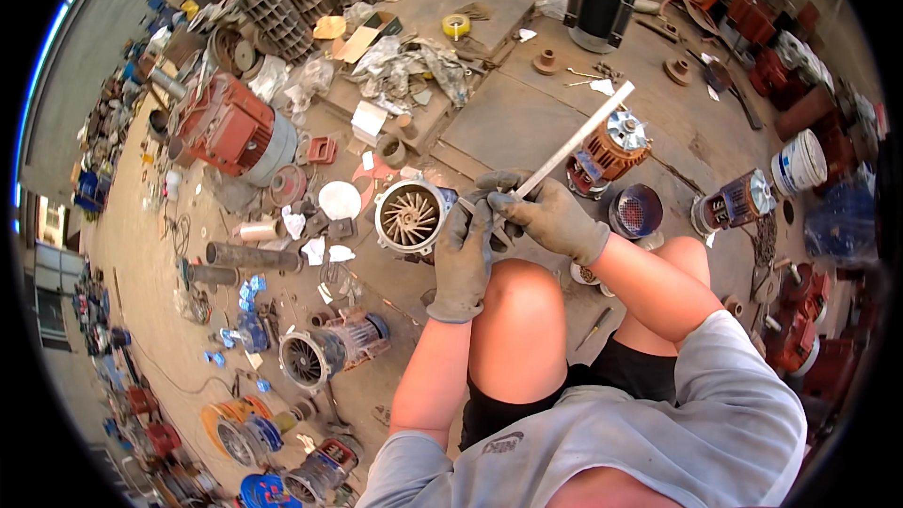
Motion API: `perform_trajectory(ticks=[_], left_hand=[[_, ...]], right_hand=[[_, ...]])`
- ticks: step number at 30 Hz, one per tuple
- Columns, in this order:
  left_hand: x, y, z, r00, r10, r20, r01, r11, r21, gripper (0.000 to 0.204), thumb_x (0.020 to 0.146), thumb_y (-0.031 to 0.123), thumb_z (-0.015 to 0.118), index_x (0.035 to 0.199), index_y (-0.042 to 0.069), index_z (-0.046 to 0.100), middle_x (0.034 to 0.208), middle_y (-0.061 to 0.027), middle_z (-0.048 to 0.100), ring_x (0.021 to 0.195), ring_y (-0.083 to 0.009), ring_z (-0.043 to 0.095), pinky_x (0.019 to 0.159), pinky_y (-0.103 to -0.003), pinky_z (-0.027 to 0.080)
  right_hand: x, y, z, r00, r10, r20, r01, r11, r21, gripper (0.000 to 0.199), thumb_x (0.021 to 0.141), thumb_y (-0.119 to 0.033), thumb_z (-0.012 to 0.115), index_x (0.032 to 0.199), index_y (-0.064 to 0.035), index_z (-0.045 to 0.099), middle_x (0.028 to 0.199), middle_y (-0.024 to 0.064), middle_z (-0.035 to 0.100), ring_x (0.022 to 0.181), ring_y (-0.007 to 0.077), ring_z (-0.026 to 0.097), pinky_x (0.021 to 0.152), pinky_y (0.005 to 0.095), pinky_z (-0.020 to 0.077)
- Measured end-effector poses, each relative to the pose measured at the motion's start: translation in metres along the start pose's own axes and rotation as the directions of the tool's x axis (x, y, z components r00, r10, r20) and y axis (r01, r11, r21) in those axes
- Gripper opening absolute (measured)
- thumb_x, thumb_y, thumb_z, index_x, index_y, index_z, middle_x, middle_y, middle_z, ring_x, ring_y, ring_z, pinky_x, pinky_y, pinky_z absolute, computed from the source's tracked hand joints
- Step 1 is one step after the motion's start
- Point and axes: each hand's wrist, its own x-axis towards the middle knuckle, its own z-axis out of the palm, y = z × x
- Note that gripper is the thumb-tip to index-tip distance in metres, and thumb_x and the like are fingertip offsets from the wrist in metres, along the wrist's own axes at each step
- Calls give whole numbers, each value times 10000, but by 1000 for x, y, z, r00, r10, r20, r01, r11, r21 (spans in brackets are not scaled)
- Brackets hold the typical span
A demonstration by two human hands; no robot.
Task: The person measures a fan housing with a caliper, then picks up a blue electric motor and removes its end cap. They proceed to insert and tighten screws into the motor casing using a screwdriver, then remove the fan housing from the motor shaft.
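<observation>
Both my hands wear grey work gloves and meet above my bent knees. My right hand [562,221] is closed round the lower end of a long, straight, pale bar [583,136], which slants up to the far right. My left hand [463,263] is closed beside it, with a dark metal piece [500,233] between the two hands. The gloves partly cover that piece, so its full shape is hidden. Just left of my left hand stands an open motor housing [378,216] with a bladed fan wheel [414,214] inside.
A copper-coloured motor [616,146] and a dark round pot [636,211] stand beyond my right hand. Another motor [348,343] lies at the left. A large red motor [221,127] stands farther off. A screwdriver [594,325] lies right of my knee. A white bucket [800,162] stands far right.
</observation>
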Motion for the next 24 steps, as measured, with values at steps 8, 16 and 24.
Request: perform_trajectory(ticks=[8,16,24], left_hand=[[-7,-4,-71,988,-67,142,39,980,195,414,1040,170,716,1420,14,676,1322,-187,729,1157,-338,734,1012,-418,598],[-16,-14,-61,967,-219,131,253,762,-596,330,1154,225,618,1389,-6,641,1251,-140,751,966,-199,761,786,-347,650],[-19,-30,-69,960,-278,32,254,817,-517,400,1133,281,654,1400,-18,656,1212,-128,764,810,-141,714,667,-276,570]], right_hand=[[6,-24,12,856,-157,492,415,776,-474,585,953,-27,796,1519,-35,649,1394,132,747,1189,173,707,1053,358,570],[23,4,31,949,87,302,-60,993,-99,489,1000,-65,772,1477,-21,675,1340,111,746,1189,160,689,1039,349,577],[35,16,24,867,-48,495,315,824,-472,570,911,-144,855,1464,-107,721,1397,168,727,1256,367,613,1110,469,510]])
